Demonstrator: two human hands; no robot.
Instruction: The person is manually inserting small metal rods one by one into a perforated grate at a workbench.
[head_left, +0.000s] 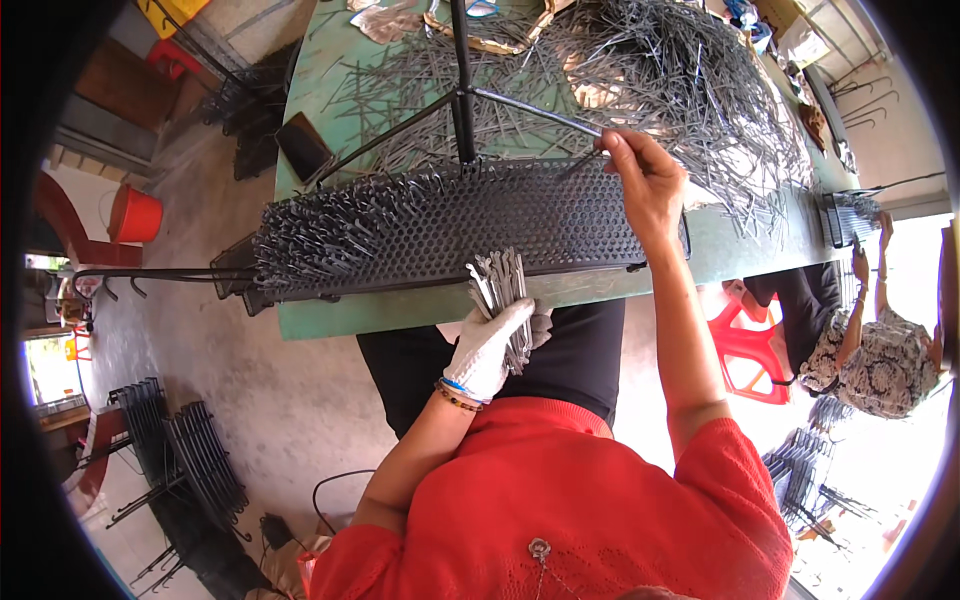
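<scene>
Gripping a bundle of strips [499,285], the left fingers [518,312] are wrapped closed at the tray's [520,215] near side. The right fingers [650,152] are pinched on a thin, blurred piece [582,164] above the tray. Left of both, upright strips [320,235] stand in the tray; beyond both, a pile [690,75] lies on the tabletop [735,248].

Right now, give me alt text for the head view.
A gloved left hand holds a bundle of thin gray strips; the bare right hand is over a black perforated rack, its left end crowded with more, at a green table.
</scene>
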